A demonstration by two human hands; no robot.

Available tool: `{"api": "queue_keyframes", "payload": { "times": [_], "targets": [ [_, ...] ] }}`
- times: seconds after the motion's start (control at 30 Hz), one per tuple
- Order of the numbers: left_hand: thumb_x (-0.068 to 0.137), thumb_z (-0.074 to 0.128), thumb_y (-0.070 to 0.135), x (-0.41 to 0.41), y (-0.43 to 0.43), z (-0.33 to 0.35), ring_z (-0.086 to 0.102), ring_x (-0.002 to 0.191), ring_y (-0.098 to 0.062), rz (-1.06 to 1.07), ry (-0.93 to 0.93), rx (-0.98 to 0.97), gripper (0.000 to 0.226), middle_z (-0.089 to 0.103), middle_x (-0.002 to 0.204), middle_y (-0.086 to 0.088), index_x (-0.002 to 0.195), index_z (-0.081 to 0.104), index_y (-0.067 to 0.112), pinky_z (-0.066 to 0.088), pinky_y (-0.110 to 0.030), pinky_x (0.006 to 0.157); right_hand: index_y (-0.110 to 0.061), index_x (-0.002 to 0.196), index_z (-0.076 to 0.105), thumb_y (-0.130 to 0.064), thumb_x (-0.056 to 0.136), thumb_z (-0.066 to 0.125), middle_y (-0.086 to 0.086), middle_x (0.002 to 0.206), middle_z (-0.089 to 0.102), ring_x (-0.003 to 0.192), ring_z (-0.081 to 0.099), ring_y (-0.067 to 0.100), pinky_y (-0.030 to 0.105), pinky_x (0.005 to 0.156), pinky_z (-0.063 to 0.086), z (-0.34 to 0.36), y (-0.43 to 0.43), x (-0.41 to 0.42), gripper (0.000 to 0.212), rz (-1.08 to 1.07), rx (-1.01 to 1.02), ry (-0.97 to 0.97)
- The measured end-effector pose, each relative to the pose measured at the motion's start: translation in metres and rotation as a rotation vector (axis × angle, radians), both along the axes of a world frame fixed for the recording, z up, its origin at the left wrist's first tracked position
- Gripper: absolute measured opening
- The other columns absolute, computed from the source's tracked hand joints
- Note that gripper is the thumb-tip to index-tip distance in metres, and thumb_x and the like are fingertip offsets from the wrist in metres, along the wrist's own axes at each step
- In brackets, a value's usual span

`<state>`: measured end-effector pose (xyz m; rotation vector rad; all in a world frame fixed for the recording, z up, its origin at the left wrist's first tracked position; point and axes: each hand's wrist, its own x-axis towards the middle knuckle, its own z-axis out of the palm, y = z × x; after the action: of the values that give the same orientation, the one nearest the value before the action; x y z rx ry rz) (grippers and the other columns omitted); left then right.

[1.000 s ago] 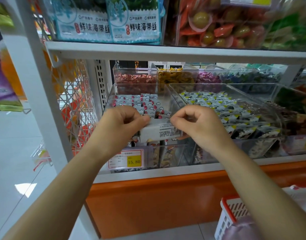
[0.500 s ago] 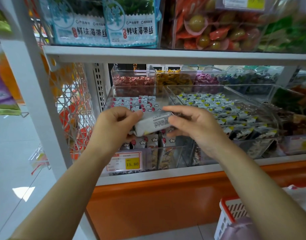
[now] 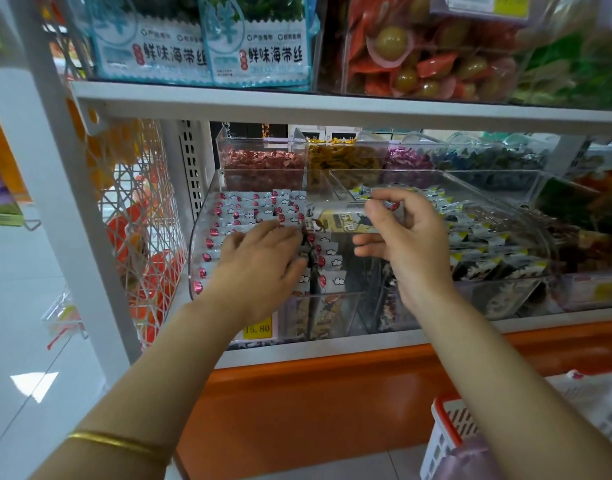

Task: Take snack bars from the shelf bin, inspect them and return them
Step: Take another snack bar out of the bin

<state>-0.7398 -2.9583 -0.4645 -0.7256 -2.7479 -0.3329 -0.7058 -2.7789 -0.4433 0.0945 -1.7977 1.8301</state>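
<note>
Left hand [image 3: 259, 261] released the snack bar [image 3: 339, 220], now flat on rows in the shelf bin [image 3: 198, 258]; right hand [image 3: 412, 244] alone pinches it. Probably inspected, return next.

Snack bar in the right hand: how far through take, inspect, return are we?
Taken: one snack bar is out of the clear bin, pinched by the right hand above the rows. In hand: the left hand lies on the packed bars, perhaps making a gap. Left: the bar is not yet back in the bin.
</note>
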Motion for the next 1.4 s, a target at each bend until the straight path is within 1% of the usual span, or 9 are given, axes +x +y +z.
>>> {"api": "queue_keyframes", "payload": {
  "times": [0.17, 0.3, 0.4, 0.53, 0.67, 0.8, 1.0, 1.17, 1.4],
  "targets": [
    [0.099, 0.013, 0.046, -0.003, 0.002, -0.009, 0.004, 0.144, -0.007, 0.009, -0.03, -0.178, 0.052, 0.019, 0.155, 0.012, 0.146, 0.027, 0.029, 0.001, -0.047, 0.113, -0.018, 0.111, 0.053, -0.002, 0.09, 0.057, 0.008, 0.097, 0.057, 0.063, 0.067, 0.011, 0.026, 0.06, 0.058, -0.001, -0.001, 0.0, 0.027, 0.068, 0.058, -0.04],
    [0.099, 0.02, 0.042, 0.001, 0.002, -0.005, 0.017, 0.14, -0.008, -0.012, -0.004, -0.153, 0.046, 0.033, 0.148, 0.011, 0.14, 0.037, 0.029, 0.005, -0.046, 0.114, -0.021, 0.115, 0.048, -0.005, 0.09, 0.058, 0.009, 0.116, 0.054, 0.065, 0.067, 0.009, 0.026, 0.059, 0.058, -0.002, -0.001, -0.001, 0.031, -0.016, 0.226, -0.031],
    [0.098, 0.031, 0.037, 0.005, 0.0, 0.001, 0.033, 0.13, -0.012, -0.021, 0.008, -0.084, 0.037, 0.045, 0.133, 0.009, 0.131, 0.047, 0.029, 0.013, -0.042, 0.112, -0.019, 0.108, 0.044, -0.01, 0.088, 0.062, 0.006, 0.106, 0.059, 0.07, 0.067, 0.008, 0.024, 0.054, 0.056, -0.001, -0.002, -0.004, 0.029, -0.05, 0.339, -0.006],
    [0.094, 0.044, 0.034, 0.012, -0.005, 0.006, 0.039, 0.119, -0.015, -0.045, -0.012, -0.02, 0.032, 0.05, 0.123, 0.007, 0.125, 0.052, 0.026, 0.023, -0.037, 0.105, -0.016, 0.108, 0.051, -0.019, 0.085, 0.066, -0.008, 0.092, 0.057, 0.075, 0.059, 0.009, 0.026, 0.061, 0.051, 0.005, -0.009, -0.014, 0.027, -0.082, 0.621, 0.018],
    [0.092, 0.05, 0.032, 0.014, -0.01, 0.009, 0.043, 0.112, -0.018, -0.071, -0.052, 0.042, 0.032, 0.053, 0.114, 0.007, 0.124, 0.055, 0.026, 0.036, -0.042, 0.1, -0.012, 0.123, 0.053, -0.023, 0.083, 0.069, 0.005, 0.118, 0.06, 0.102, 0.056, 0.017, 0.015, 0.069, 0.032, 0.01, -0.019, -0.031, 0.044, -0.047, 1.002, -0.014],
    [0.091, 0.053, 0.024, 0.016, -0.01, 0.01, 0.048, 0.106, -0.019, -0.122, -0.114, 0.114, 0.029, 0.052, 0.104, 0.007, 0.12, 0.059, 0.025, 0.041, -0.044, 0.095, -0.01, 0.127, 0.053, -0.022, 0.083, 0.069, 0.008, 0.128, 0.05, 0.117, 0.048, 0.022, 0.021, 0.087, 0.032, 0.012, -0.029, -0.044, 0.049, -0.019, 1.211, -0.085],
    [0.088, 0.057, 0.01, 0.016, -0.017, 0.021, 0.052, 0.081, -0.005, -0.107, -0.123, 0.369, 0.028, 0.058, 0.096, 0.01, 0.113, 0.066, 0.019, 0.038, 0.0, 0.067, -0.015, 0.088, 0.054, -0.014, 0.094, 0.042, 0.004, 0.087, 0.05, 0.104, 0.045, 0.026, 0.04, 0.086, 0.041, 0.009, -0.038, -0.052, 0.014, 0.168, 1.637, -0.237],
    [0.093, 0.05, 0.01, 0.009, -0.021, 0.019, 0.044, 0.122, -0.019, 0.048, -0.102, 0.335, 0.046, 0.046, 0.137, -0.006, 0.138, 0.043, 0.015, 0.028, -0.014, 0.092, -0.022, 0.118, 0.054, -0.008, 0.097, 0.035, 0.01, 0.111, 0.057, 0.104, 0.052, 0.028, 0.043, 0.087, 0.047, 0.008, -0.035, -0.06, 0.033, 0.192, 1.546, -0.275],
    [0.095, 0.047, 0.011, 0.009, -0.023, 0.023, 0.043, 0.124, -0.021, 0.089, -0.112, 0.362, 0.049, 0.043, 0.139, -0.008, 0.142, 0.036, 0.014, 0.031, -0.022, 0.096, -0.016, 0.118, 0.057, 0.005, 0.092, 0.04, 0.009, 0.111, 0.061, 0.099, 0.058, 0.024, 0.041, 0.086, 0.05, 0.017, -0.041, -0.078, 0.039, 0.026, 1.29, -0.189]
  ]
}}
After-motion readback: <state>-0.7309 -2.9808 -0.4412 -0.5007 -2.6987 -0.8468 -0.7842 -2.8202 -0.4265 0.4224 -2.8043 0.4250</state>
